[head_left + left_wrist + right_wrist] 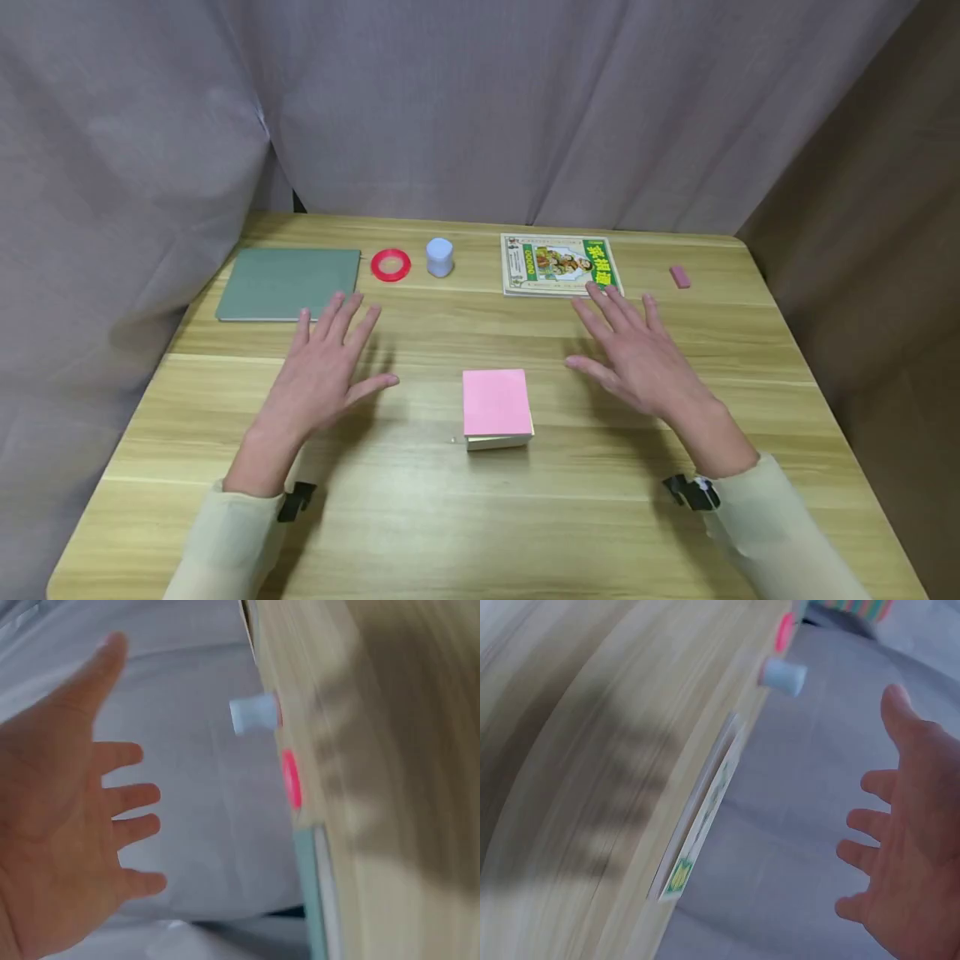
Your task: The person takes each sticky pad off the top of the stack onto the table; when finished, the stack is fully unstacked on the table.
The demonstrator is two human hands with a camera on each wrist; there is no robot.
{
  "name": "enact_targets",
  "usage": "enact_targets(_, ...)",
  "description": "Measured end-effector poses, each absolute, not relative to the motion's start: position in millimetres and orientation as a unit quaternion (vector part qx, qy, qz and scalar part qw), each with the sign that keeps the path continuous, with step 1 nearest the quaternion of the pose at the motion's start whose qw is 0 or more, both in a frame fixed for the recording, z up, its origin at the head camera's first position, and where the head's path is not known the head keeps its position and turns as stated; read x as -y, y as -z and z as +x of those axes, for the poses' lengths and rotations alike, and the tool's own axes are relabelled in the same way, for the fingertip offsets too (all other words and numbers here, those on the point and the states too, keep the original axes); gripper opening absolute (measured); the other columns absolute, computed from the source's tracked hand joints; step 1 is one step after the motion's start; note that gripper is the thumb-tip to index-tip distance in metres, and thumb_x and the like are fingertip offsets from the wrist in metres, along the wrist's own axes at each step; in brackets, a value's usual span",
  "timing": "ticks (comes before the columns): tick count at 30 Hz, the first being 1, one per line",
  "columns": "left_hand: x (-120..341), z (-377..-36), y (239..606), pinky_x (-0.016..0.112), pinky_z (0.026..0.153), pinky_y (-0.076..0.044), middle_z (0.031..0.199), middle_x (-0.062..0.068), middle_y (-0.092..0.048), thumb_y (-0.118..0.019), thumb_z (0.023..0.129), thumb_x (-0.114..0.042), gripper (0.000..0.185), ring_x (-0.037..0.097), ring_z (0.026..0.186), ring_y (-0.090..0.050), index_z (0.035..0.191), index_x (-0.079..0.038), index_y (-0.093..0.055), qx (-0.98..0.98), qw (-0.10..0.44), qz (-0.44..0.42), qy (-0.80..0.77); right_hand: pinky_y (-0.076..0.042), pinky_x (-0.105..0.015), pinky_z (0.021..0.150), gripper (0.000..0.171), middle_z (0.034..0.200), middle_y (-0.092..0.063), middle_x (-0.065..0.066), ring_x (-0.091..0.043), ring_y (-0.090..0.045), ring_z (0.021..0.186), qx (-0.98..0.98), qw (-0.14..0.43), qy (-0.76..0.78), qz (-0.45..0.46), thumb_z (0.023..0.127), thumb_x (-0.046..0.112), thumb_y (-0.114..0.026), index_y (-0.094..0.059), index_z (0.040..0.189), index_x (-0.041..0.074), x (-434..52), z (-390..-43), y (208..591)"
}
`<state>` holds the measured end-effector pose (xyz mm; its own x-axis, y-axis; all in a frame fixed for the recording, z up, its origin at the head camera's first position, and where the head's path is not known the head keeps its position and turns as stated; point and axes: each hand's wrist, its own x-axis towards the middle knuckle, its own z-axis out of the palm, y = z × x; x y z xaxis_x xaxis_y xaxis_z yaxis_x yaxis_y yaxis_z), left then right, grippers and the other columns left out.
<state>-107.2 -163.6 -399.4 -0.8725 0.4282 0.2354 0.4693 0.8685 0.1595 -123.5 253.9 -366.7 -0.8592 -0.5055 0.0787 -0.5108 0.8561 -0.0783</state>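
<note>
Grey curtains are hanging behind a wooden worktop (420,517), where two empty hands are hovering either side of a pink notepad (495,407).

The left hand (324,377) and right hand (637,357) are spreading their fingers, holding nothing, each apart from the notepad lying flat between them. A green board (288,283), red tape ring (391,265), white cup (439,257), illustrated book (558,264) and pink eraser (679,277) are lying along the far edge.
</note>
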Motion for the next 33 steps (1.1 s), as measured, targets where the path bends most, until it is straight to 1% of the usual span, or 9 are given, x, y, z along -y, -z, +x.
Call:
enact_targets(3, 152.9, -102.9, 402.6, 0.060, 0.112, -0.018, 0.159, 0.012, -0.022, -0.060, 0.087, -0.064, 0.094, 0.032, 0.145, -0.019, 0.157, -0.017, -0.020, 0.939, 0.067, -0.262, 0.214, 0.002, -0.053, 0.116, 0.077, 0.163, -0.008, -0.006, -0.033, -0.012, 0.147, 0.952, 0.018, -0.104, 0.288, 0.097, 0.056, -0.051, -0.024, 0.156, 0.016, -243.4, -118.1, 362.0)
enact_targets(8, 120.0, -89.3, 412.4, 0.052, 0.112, -0.026, 0.160, -0.003, -0.018, -0.076, 0.080, -0.055, 0.106, 0.018, 0.145, -0.019, 0.157, -0.035, -0.006, 0.859, -0.069, -0.274, 0.427, -0.022, -0.057, 0.112, 0.075, 0.161, -0.021, -0.004, -0.032, -0.022, 0.144, 0.918, -0.041, -0.203, 0.339, 0.092, 0.055, -0.061, -0.033, 0.154, 0.022, -210.9, -100.5, 353.8)
enact_targets(11, 99.0, -85.4, 421.3, 0.049, 0.112, -0.026, 0.160, -0.003, -0.019, -0.087, 0.073, -0.039, 0.117, 0.015, 0.145, -0.020, 0.157, -0.033, -0.006, 0.803, -0.133, -0.269, 0.515, -0.029, -0.055, 0.109, 0.082, 0.161, -0.021, -0.001, -0.025, -0.021, 0.145, 0.897, -0.086, -0.232, 0.368, 0.085, 0.055, -0.069, -0.035, 0.153, 0.024, -192.7, -92.7, 354.9)
enact_targets(13, 87.4, -84.5, 427.9, 0.047, 0.113, -0.027, 0.159, -0.001, -0.021, -0.091, 0.069, -0.029, 0.123, 0.014, 0.144, -0.020, 0.157, -0.029, -0.006, 0.777, -0.155, -0.269, 0.548, -0.031, -0.051, 0.110, 0.086, 0.160, -0.022, -0.001, -0.022, -0.021, 0.145, 0.888, -0.101, -0.231, 0.384, 0.081, 0.052, -0.076, -0.037, 0.152, 0.023, -184.4, -90.0, 357.9)
enact_targets(16, 73.9, -83.1, 438.1, 0.048, 0.113, -0.025, 0.158, 0.001, -0.025, -0.093, 0.067, -0.022, 0.123, 0.015, 0.144, -0.023, 0.157, -0.023, -0.010, 0.760, -0.166, -0.262, 0.571, -0.033, -0.045, 0.109, 0.087, 0.157, -0.029, -0.003, -0.019, -0.026, 0.142, 0.878, -0.108, -0.226, 0.407, 0.077, 0.044, -0.082, -0.041, 0.150, 0.020, -176.5, -88.3, 363.1)
enact_targets(18, 67.1, -82.2, 444.0, 0.048, 0.113, -0.024, 0.155, -0.002, -0.031, -0.093, 0.066, -0.022, 0.117, 0.016, 0.141, -0.029, 0.155, -0.023, -0.017, 0.755, -0.168, -0.259, 0.579, -0.035, -0.042, 0.108, 0.084, 0.154, -0.034, -0.004, -0.018, -0.031, 0.139, 0.876, -0.104, -0.218, 0.418, 0.078, 0.040, -0.082, -0.043, 0.149, 0.018, -173.7, -87.8, 366.2)
enact_targets(24, 55.5, -79.7, 455.7, 0.045, 0.108, -0.032, 0.137, -0.009, -0.050, -0.093, 0.067, -0.023, 0.093, 0.013, 0.125, -0.048, 0.142, -0.028, -0.037, 0.741, -0.167, -0.250, 0.600, -0.041, -0.037, 0.102, 0.076, 0.147, -0.042, 0.001, -0.013, -0.039, 0.131, 0.878, -0.098, -0.230, 0.409, 0.080, 0.037, -0.081, -0.048, 0.145, 0.017, -169.9, -86.9, 370.2)
enact_targets(28, 53.9, -79.7, 457.1, 0.043, 0.105, -0.035, 0.132, -0.011, -0.054, -0.092, 0.067, -0.022, 0.089, 0.011, 0.121, -0.051, 0.139, -0.031, -0.041, 0.746, -0.153, -0.247, 0.599, -0.043, -0.035, 0.099, 0.075, 0.144, -0.043, 0.003, -0.012, -0.041, 0.128, 0.883, -0.101, -0.235, 0.395, 0.079, 0.038, -0.081, -0.050, 0.144, 0.019, -170.9, -86.4, 368.4)
enact_targets(33, 53.4, -80.3, 457.2, 0.044, 0.108, -0.031, 0.136, -0.011, -0.052, -0.092, 0.067, -0.019, 0.090, 0.014, 0.126, -0.048, 0.140, -0.030, -0.040, 0.750, -0.153, -0.245, 0.595, -0.044, -0.040, 0.098, 0.077, 0.143, -0.044, 0.006, -0.015, -0.046, 0.126, 0.881, -0.118, -0.287, 0.356, 0.075, 0.034, -0.086, -0.052, 0.143, 0.023, -181.8, -92.0, 360.9)
